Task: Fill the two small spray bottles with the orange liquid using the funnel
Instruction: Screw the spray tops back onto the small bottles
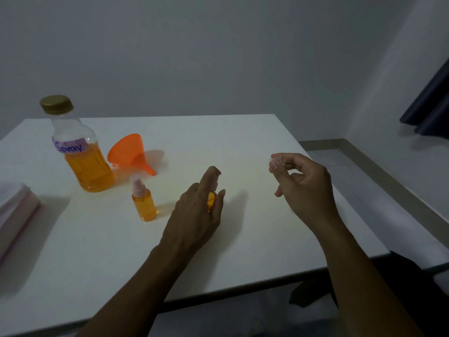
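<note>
My left hand (199, 207) is wrapped around a small spray bottle (211, 200) holding orange liquid, with the index finger lying over its pink spray head. My right hand (303, 183) hovers above the table's right side and pinches a small clear cap (277, 162) between thumb and fingertips. A second small spray bottle (143, 201), filled with orange liquid and fitted with a pink sprayer, stands upright to the left. Behind it the orange funnel (130, 152) lies on its side. The big bottle (80, 152) labelled "Spray", gold lid on, is about half full of orange liquid.
The white table (243, 142) ends close to my right forearm, with a floor ledge beyond. A stack of white sheets in a plastic sleeve (14, 215) lies at the table's left edge. A dark curtain (432, 105) hangs at the far right.
</note>
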The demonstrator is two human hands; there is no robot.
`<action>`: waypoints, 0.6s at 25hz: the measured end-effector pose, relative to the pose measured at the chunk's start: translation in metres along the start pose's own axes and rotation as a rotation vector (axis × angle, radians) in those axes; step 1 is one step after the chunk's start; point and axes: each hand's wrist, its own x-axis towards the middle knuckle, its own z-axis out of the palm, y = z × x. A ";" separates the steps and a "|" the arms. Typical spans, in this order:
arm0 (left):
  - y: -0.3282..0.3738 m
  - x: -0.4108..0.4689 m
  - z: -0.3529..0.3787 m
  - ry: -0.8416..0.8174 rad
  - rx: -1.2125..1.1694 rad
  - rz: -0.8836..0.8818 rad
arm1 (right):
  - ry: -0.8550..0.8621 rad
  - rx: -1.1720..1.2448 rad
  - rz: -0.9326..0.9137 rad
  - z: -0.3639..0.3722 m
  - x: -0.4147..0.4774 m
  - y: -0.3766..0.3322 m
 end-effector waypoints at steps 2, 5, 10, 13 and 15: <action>0.000 -0.001 -0.002 -0.012 -0.005 -0.028 | -0.007 0.004 -0.006 0.000 -0.001 -0.001; 0.002 -0.004 -0.009 -0.041 0.000 -0.077 | -0.029 0.005 -0.005 0.001 -0.003 -0.002; 0.004 -0.012 -0.025 -0.093 -0.062 -0.149 | -0.153 0.037 -0.045 0.011 -0.008 -0.010; -0.002 -0.016 -0.033 -0.174 -0.088 -0.107 | -0.274 0.044 -0.089 0.024 -0.011 -0.019; -0.005 -0.017 -0.036 -0.212 -0.091 -0.080 | -0.342 0.002 -0.111 0.030 -0.012 -0.021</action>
